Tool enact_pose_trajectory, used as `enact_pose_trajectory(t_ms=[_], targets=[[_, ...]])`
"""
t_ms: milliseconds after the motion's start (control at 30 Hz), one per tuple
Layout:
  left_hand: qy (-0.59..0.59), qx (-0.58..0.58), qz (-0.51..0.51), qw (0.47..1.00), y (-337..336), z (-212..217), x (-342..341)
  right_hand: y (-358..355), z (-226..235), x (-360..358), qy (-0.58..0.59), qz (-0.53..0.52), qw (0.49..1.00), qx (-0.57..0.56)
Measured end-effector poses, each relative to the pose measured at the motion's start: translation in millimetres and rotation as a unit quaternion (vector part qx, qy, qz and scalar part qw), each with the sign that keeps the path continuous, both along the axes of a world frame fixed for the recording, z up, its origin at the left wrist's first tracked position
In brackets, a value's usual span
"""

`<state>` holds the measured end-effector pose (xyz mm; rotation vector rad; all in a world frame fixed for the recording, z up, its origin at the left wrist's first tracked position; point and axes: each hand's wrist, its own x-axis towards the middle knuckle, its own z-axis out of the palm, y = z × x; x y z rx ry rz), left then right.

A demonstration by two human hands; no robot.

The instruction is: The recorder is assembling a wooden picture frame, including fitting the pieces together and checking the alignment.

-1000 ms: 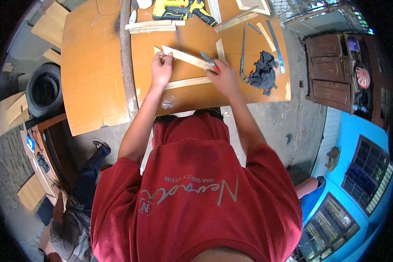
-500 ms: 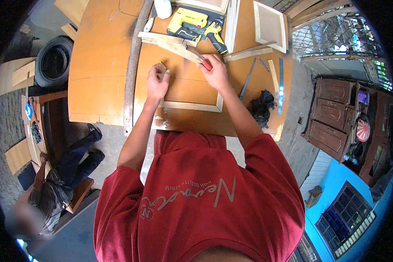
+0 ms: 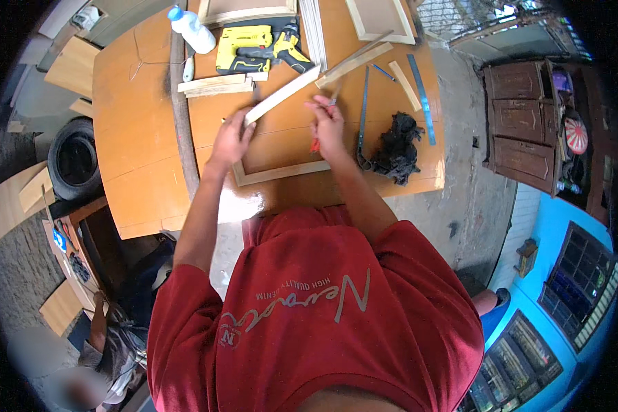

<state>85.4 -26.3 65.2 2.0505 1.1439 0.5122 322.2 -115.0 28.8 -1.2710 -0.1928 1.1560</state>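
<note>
My left hand point(image 3: 231, 145) is closed on the near end of a pale wooden strip point(image 3: 283, 94), which slants up and to the right above the table. In my right hand point(image 3: 328, 130) is a red-handled tool point(image 3: 315, 145). Its narrow metal end points away from me, and its exact kind is unclear. Below both hands lies a wooden frame point(image 3: 281, 173), partly hidden by them. Beyond the left hand rest several short wood strips point(image 3: 216, 86).
A yellow staple gun point(image 3: 244, 47), a yellow-black power tool point(image 3: 290, 51) and a white bottle point(image 3: 192, 31) lie or stand at the back. At right are a black cloth point(image 3: 397, 147), a dark square point(image 3: 362, 130) and a blue metal strip point(image 3: 422, 96). Another person point(image 3: 117, 336) is at lower left.
The wooden strip, earlier lying near the short strips, is now raised in my left hand. My right hand has turned the red-handled tool, handle now toward me. The whole view has shifted.
</note>
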Motion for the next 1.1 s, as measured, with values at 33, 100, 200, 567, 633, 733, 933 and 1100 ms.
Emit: enact_pose_trajectory(t_ms=[33, 100, 200, 567, 633, 733, 933, 1100], targets=[[0.039, -0.035, -0.021, 0.998, 8.1, 2.0, -7.9, -3.9, 1.1, 10.7, -0.003, -0.024, 1.000, -0.012], [0.086, -0.009, -0.064, 0.994, 27.3, -1.0, -11.9, -15.0, -8.6, 34.8, -0.021, -0.048, 0.998, -0.038], [0.112, 0.035, -0.116, 0.986, 46.6, -3.7, -10.9, -36.1, -14.6, 55.9, -0.025, -0.073, 0.996, -0.032], [0.200, 0.097, -0.082, 0.972, 48.0, -12.1, 0.2, -30.4, -46.2, 57.5, -0.374, 0.119, 0.918, -0.062], [0.196, 0.090, -0.059, 0.975, 43.1, -14.1, -1.1, -17.3, -22.2, 52.5, -0.412, 0.174, 0.886, -0.125], [0.181, 0.087, -0.009, 0.980, 34.8, -20.8, -9.2, -3.2, 1.9, 47.1, -0.482, 0.200, 0.848, -0.097], [0.183, 0.069, 0.058, 0.979, 23.5, -15.4, -25.8, 7.6, -4.0, 68.6, -0.541, 0.276, 0.792, -0.058], [0.186, 0.058, 0.070, 0.978, 22.2, -23.0, -45.1, 13.8, 5.1, 74.9, -0.543, 0.325, 0.769, -0.096]])
